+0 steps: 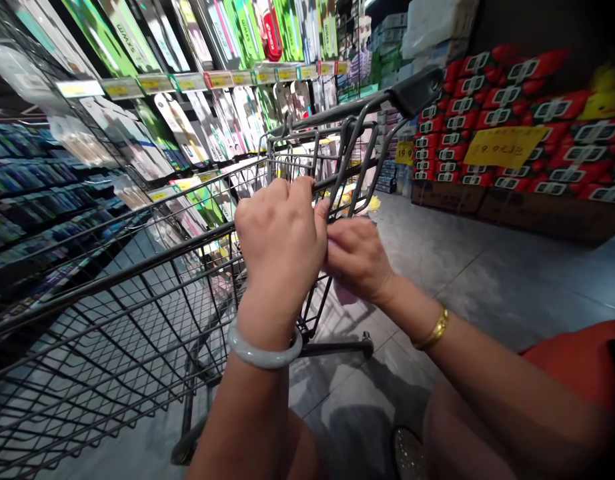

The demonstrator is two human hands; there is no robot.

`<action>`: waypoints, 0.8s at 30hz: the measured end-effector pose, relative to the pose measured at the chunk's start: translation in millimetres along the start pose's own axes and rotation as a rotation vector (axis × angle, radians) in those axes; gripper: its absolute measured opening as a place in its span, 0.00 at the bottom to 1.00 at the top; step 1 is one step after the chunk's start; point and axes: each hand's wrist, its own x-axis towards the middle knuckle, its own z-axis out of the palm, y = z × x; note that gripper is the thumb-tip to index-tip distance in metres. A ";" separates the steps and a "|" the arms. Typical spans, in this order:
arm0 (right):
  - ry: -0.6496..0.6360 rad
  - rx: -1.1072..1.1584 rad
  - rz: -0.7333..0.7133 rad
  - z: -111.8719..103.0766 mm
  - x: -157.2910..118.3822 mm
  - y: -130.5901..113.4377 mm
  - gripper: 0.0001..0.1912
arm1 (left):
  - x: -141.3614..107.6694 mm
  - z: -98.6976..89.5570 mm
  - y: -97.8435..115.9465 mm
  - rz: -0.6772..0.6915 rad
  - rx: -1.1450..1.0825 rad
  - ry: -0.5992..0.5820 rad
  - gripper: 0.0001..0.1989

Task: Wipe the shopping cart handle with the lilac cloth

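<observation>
Side by side in the head view, my two hands meet at the rear corner of a dark wire shopping cart (pixel 152 300). My left hand (pixel 285 240), with a pale bangle (pixel 265 353) on the wrist, has its fingers curled over the cart's rim. My right hand (pixel 360 257), below a gold bracelet (pixel 434 328), is closed in a pinch close to my left thumb. Something light purple (pixel 348 293) shows beneath my right fingers; its shape is mostly hidden. The cart's handle (pixel 417 90) rises beyond my hands.
Racks of hanging packaged goods (pixel 252 107) line the far side of the cart. Red packs (pixel 502 120) are stacked at the right behind a yellow price sign (pixel 505 148). Grey tiled floor (pixel 452 247) lies between. An orange-red surface (pixel 577 360) shows at lower right.
</observation>
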 end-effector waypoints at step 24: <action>0.035 0.069 0.386 -22.9 50.0 32.7 0.10 | -3.9 7.1 2.9 -0.027 -0.028 0.042 0.17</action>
